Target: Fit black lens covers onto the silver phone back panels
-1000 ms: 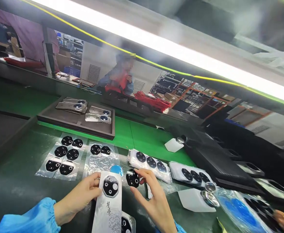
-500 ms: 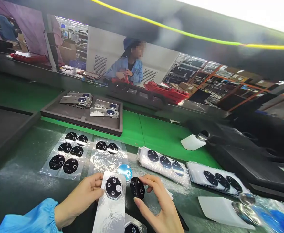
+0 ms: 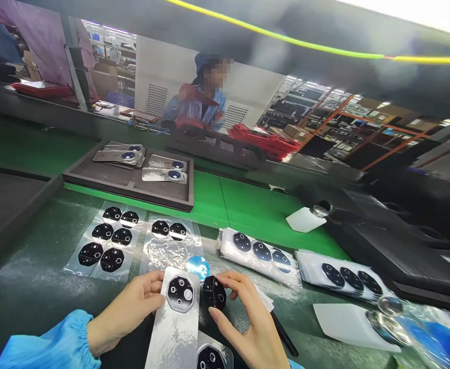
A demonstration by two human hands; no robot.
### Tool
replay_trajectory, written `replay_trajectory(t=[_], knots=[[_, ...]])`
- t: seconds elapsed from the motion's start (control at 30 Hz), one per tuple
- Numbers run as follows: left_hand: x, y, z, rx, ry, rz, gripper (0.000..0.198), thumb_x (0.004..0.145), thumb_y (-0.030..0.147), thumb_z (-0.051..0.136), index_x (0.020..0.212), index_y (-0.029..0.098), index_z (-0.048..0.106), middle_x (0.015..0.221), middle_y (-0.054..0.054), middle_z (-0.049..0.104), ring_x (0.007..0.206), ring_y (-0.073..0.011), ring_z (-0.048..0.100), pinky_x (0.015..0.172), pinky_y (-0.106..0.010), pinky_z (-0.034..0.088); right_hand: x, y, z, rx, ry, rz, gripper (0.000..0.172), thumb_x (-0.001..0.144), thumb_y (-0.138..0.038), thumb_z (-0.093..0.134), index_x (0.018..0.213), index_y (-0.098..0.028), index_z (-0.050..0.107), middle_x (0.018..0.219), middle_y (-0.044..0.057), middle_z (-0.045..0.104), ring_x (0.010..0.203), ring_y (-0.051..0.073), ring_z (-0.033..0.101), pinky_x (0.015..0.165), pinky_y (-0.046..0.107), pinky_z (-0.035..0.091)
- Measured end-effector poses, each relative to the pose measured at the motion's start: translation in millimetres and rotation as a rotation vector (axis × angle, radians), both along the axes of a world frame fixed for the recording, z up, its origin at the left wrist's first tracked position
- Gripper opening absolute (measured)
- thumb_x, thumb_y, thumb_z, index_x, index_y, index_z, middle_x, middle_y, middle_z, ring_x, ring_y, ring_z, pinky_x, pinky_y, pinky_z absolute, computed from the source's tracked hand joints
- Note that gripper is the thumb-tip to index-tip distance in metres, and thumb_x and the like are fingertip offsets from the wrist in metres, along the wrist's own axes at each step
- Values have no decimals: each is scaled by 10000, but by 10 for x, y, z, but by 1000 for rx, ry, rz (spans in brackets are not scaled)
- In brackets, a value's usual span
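Observation:
My left hand (image 3: 127, 310) grips the left edge of a silver phone back cover (image 3: 174, 328) that has an octagonal black camera plate near its top. My right hand (image 3: 243, 320) pinches a loose black octagonal lens piece (image 3: 213, 293) just right of the cover's camera plate. A second cover (image 3: 211, 356) lies under the held one, partly hidden. A round blue film disc (image 3: 197, 266) lies just beyond the cover. Clear sheets carrying black lens pieces (image 3: 105, 241) lie on the dark mat in front of me.
A dark tray (image 3: 130, 187) with several silver covers sits on the green belt. More lens strips (image 3: 259, 253) lie to the right, near two white dispenser bottles (image 3: 305, 219) and stacked dark trays (image 3: 393, 251). A person in blue works across the line.
The view has shifted downward and steadied. My right hand has brought the black lens piece slightly closer to the cover's camera plate. My left hand keeps holding the cover.

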State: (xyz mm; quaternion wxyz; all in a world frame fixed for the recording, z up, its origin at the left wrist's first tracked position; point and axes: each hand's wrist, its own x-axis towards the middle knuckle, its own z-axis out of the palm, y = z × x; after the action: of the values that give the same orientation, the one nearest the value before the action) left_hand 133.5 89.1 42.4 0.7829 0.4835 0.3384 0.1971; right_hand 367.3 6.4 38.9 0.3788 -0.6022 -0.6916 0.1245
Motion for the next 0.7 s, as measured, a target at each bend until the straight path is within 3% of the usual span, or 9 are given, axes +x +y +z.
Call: replay_trajectory(t=[0.7], knots=[[6,11,47,0,35,-1,462,823,114,523,1281,164,566,1142,-66,730,1038,-231,683,935,-345,470,-10,5,6,-14,-13,-10,301,879,-246,620,1171,-243,545,1151,75,595,999,218,609,723,294,536]])
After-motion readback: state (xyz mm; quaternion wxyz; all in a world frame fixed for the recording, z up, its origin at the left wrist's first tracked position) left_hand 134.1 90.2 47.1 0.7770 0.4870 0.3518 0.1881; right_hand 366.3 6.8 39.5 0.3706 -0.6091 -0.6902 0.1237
